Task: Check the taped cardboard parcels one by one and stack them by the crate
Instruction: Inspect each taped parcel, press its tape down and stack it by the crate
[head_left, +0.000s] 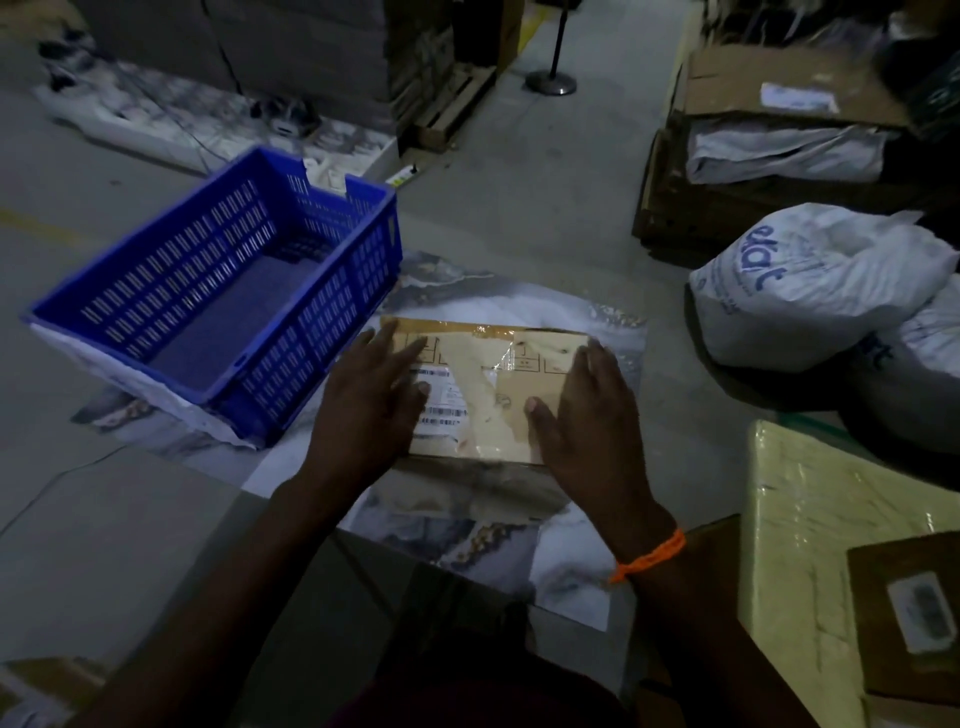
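Fingers (400, 353) of left hand (363, 405) and right hand (587, 415) press straight on a parcel (483, 415) beside the crate (363, 291); stacking looks barely begun.

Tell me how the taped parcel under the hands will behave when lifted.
The parcel is flat cardboard, so probably stiff and unlikely to roll or tip. Its glossy tape may feel slippery. It looks thin, so likely light.

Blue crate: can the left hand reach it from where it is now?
Probably yes. The left hand rests flat on the parcel, and the blue crate stands just beside it on that side, with nothing between them.
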